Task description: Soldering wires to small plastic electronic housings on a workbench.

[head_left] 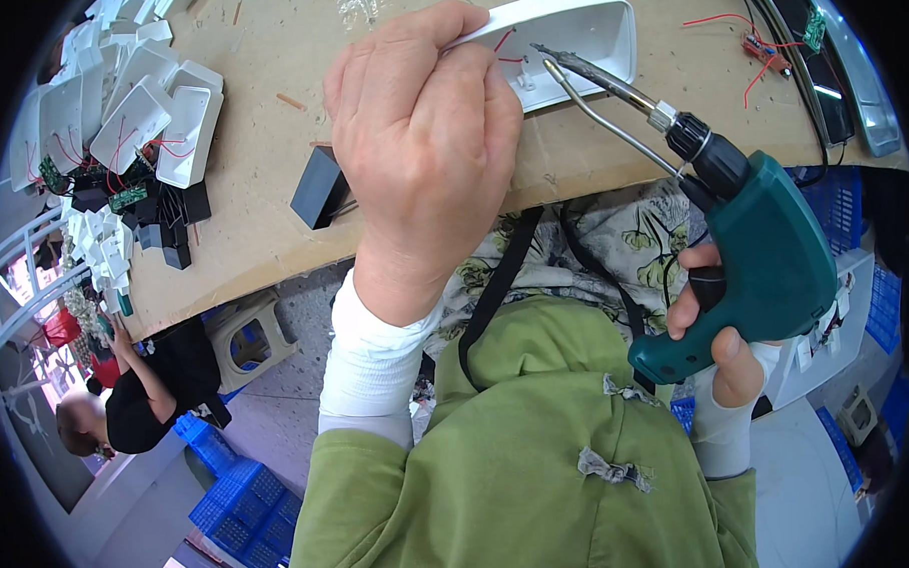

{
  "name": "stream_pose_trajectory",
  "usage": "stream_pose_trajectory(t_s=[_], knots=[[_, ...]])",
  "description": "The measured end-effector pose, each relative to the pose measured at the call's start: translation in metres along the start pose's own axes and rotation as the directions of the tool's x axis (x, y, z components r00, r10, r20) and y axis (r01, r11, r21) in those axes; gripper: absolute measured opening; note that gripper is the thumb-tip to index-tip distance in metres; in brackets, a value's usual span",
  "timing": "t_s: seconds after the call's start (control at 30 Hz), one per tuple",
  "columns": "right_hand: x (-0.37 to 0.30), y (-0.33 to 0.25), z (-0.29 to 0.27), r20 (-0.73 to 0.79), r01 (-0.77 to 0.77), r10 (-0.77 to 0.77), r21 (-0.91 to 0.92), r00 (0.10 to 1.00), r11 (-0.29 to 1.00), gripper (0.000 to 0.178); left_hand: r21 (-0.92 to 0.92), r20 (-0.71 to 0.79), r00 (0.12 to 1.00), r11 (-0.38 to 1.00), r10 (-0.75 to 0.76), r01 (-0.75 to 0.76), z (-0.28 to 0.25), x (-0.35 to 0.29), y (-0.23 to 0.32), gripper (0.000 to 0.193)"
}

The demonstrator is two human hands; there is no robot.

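My left hand (419, 153) is closed on the rim of a white plastic housing (574, 23), tilted so that its hollow inside shows. Red wires and a small white post (525, 79) are visible in the housing. My right hand (709, 303) grips a dark green soldering gun (776, 260), with fingers round its handle and at its black trigger. The gun's dark tip and the thin metal feed tube beside it reach into the housing opening, near the wires. Whether the tip touches anything is hard to tell.
Many white housings (140, 123) with red wires and green boards lie at the table's left. A black block (320, 187) sits by the near edge. Red wires and a circuit board (768, 53) lie at the right. Blue crates (246, 507) and another person (150, 394) are at lower left.
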State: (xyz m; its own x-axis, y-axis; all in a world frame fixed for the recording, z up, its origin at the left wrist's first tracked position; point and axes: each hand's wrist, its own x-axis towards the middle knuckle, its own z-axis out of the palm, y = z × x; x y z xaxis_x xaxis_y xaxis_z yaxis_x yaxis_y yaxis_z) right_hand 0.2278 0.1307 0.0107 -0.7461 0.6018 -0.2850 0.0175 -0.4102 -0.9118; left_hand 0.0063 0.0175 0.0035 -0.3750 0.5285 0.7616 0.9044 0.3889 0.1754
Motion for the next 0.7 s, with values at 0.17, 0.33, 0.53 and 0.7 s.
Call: stream_pose_trajectory(t_s=[0.17,0.33,0.53,0.7], knots=[[0.006,0.002,0.002,0.005,0.019,-0.019,0.022,1.0,1.0,0.079,-0.016,-0.003,1.0,1.0,-0.002,0.002,0.001,0.0,-0.001,0.008],[0.01,0.002,0.004,0.006,0.054,-0.055,0.03,0.998,0.998,0.077,-0.015,0.006,1.0,1.0,-0.005,0.006,0.001,0.0,-0.001,0.007],[0.013,0.002,0.006,0.049,0.068,-0.07,0.029,0.996,0.997,0.073,-0.026,0.001,1.0,1.0,-0.01,0.01,0.0,0.0,-0.001,0.008],[0.012,0.002,0.008,0.017,0.06,-0.061,0.048,0.998,0.997,0.07,-0.035,0.01,1.0,0.999,-0.018,0.018,0.0,0.0,0.0,0.008]])
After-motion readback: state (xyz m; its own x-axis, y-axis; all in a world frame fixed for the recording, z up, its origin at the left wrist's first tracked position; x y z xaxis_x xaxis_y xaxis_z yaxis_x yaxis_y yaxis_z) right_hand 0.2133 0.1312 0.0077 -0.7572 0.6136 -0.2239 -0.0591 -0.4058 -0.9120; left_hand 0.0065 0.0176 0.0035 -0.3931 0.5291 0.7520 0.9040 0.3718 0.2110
